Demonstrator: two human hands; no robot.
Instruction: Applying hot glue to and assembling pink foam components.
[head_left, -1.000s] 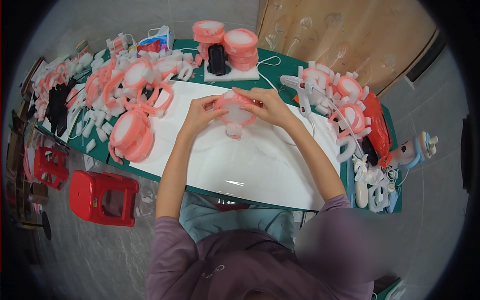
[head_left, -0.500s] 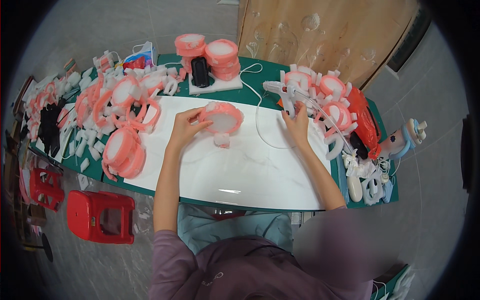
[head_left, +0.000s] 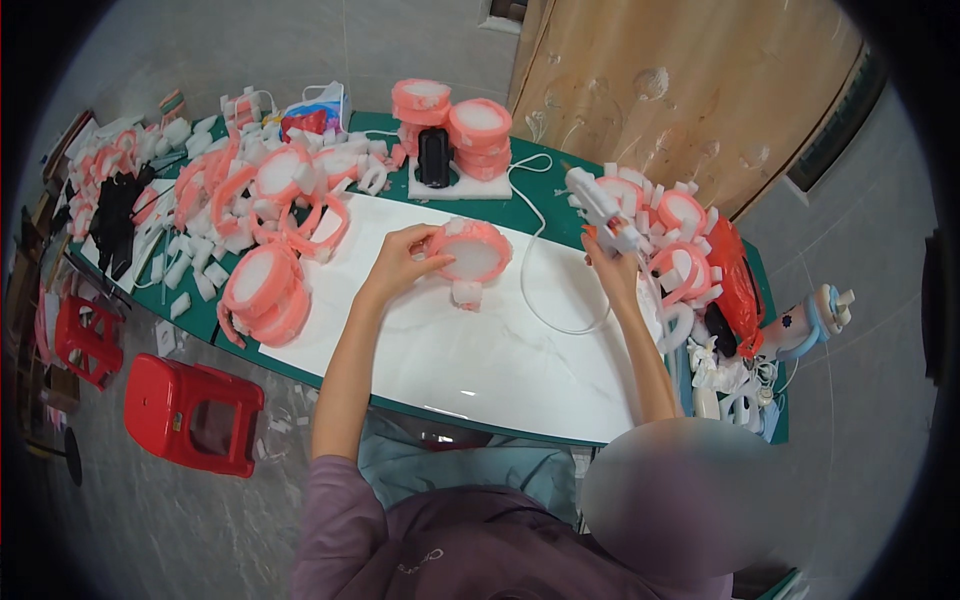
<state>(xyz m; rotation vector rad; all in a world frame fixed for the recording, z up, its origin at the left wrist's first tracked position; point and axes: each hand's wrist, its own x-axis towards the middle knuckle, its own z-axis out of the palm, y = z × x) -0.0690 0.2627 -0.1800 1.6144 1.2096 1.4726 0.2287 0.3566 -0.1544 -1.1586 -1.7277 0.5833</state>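
Seemingly for steadiness, the left hand (head_left: 404, 262) pinches the pink-rimmed disc (head_left: 472, 258); the right hand (head_left: 612, 272) grips a glue gun (head_left: 603, 208).

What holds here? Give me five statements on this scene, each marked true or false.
1. The left hand holds a pink-rimmed round piece. True.
2. The right hand is empty. False: the right hand holds a white glue gun.
3. The black object stands beside stacked pink-rimmed discs. True.
4. The red bag is at the left end of the table. False: the red bag is toward the table's right end.
5. The nearer stool is blue. False: the nearer stool is red.
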